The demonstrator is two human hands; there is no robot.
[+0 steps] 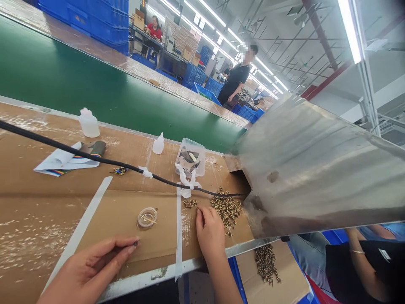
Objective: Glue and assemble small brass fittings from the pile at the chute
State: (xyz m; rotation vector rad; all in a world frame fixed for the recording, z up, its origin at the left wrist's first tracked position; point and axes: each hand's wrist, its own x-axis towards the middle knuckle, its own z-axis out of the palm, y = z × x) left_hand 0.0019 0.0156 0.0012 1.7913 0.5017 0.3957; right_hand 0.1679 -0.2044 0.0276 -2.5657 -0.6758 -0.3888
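Observation:
My left hand (104, 264) pinches a small dark part (136, 243) between thumb and fingertips, low over the cardboard-covered bench. My right hand (210, 230) has its fingers closed at the bench surface, beside a pile of small gold and black parts (226, 209); what its fingertips hold, if anything, is too small to tell. A few similar parts (190, 204) lie just beyond its fingertips. Between and beyond the hands stands a small round clear dish (147, 218) with a thin stick resting across it.
A black cable (110, 161) crosses the bench. Behind it stand white bottles (89, 123) and a clear box (191, 156). A metal panel (316, 169) rises at the right, a green conveyor (110, 93) runs behind. More parts (266, 264) lie lower right, near a seated person (360, 261).

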